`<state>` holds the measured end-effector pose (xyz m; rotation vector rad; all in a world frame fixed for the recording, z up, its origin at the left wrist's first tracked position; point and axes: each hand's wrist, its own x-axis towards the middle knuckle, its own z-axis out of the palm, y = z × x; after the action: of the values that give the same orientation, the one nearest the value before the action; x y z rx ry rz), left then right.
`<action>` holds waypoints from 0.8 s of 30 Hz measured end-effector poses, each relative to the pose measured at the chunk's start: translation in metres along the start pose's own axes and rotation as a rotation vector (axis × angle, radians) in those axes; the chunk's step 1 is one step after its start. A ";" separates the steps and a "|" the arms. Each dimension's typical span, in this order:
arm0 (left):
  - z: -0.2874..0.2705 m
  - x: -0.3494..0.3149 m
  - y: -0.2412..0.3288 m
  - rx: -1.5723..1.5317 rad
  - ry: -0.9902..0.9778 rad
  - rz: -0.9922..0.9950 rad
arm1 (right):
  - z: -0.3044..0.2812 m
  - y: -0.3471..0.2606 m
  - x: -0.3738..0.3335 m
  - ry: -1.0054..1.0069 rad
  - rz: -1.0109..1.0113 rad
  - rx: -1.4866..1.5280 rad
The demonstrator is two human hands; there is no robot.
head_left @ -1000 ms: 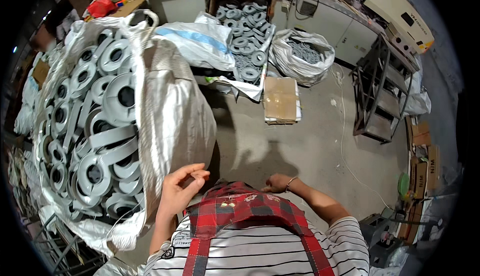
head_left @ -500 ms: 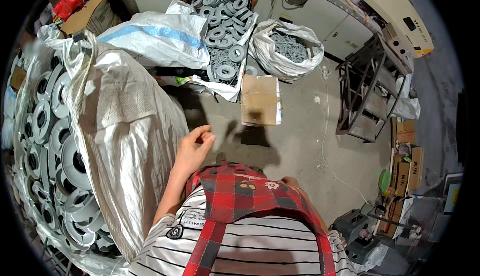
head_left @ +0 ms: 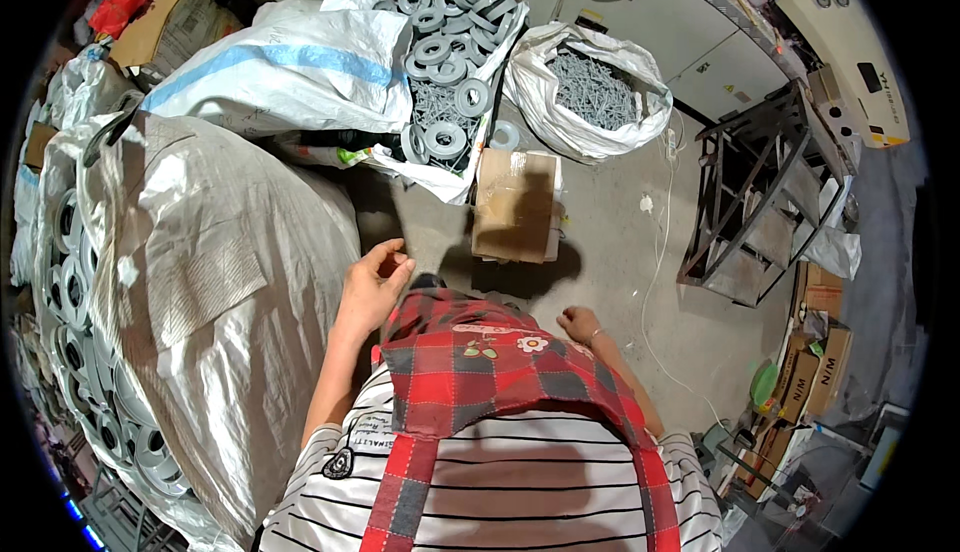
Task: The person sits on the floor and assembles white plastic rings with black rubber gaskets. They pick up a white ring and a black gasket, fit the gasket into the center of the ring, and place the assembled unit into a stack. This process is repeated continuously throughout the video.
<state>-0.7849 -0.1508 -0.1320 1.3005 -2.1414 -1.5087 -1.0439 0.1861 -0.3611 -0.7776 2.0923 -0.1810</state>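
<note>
My left hand [head_left: 372, 282] hangs in front of my body, fingers loosely bent, with a gap between thumb and forefinger and nothing in it. It is nearest to a big white woven sack [head_left: 230, 262] on my left, apart from it. Low beside my apron [head_left: 480, 352], my right hand [head_left: 579, 325] is bare of any object, its fingers slightly curled and apart. Ahead on the floor stands a brown cardboard box [head_left: 508, 207], my shadow falling across it. Grey plastic rings [head_left: 445, 139] fill an open container beyond, and more grey rings [head_left: 75, 292] show at the far left.
An open white sack [head_left: 530, 72] of small grey parts [head_left: 592, 90] stands behind the box. A dark metal frame [head_left: 765, 197] is on the right, with a white cable [head_left: 655, 282] along the floor. Flattened cartons [head_left: 815, 372] lean at the right.
The view has shifted, and the box is now nearer my apron. My right hand has come into fuller view at my right side. My left hand stays raised, its fingers still bent.
</note>
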 end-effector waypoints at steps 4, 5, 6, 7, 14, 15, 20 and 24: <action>0.000 0.045 0.000 -0.041 0.047 -0.081 | -0.060 -0.017 0.053 0.057 -0.028 -0.154; 0.000 0.061 -0.003 -0.052 0.057 -0.076 | -0.068 -0.017 0.070 0.117 -0.064 -0.173; -0.001 0.075 -0.010 -0.078 0.043 -0.088 | -0.074 -0.018 0.086 0.179 -0.098 -0.189; -0.006 0.092 -0.002 -0.004 0.039 -0.070 | -0.078 -0.026 0.100 0.081 0.005 -0.186; -0.087 0.242 -0.027 0.043 0.122 0.028 | -0.119 -0.133 0.196 -0.036 -0.016 -0.157; -0.107 0.259 -0.013 -0.002 0.125 0.103 | -0.129 -0.154 0.204 -0.042 -0.076 -0.174; -0.202 0.334 -0.038 0.136 0.371 0.148 | -0.173 -0.207 0.249 0.244 -0.139 -0.060; -0.249 0.351 -0.054 0.285 0.503 0.118 | -0.188 -0.215 0.265 0.218 -0.028 -0.149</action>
<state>-0.8094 -0.5825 -0.1695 1.4232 -2.0870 -0.7414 -1.2029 -0.1689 -0.3440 -0.9111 2.3221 -0.1309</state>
